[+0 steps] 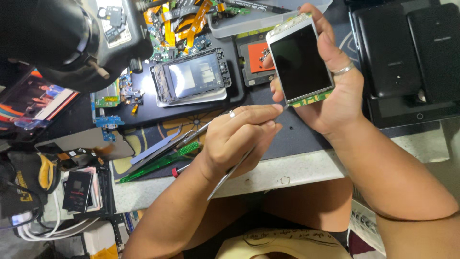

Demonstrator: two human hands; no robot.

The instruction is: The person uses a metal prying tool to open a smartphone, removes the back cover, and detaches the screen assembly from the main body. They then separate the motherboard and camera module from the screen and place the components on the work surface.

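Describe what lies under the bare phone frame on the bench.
Under the grey phone frame lies a white panel, showing along its lower edge, on the dark mat. The frame covers the rest.

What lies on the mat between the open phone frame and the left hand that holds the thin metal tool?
In the head view, metal tweezers and a green tool lie on the mat between the phone frame and the left hand.
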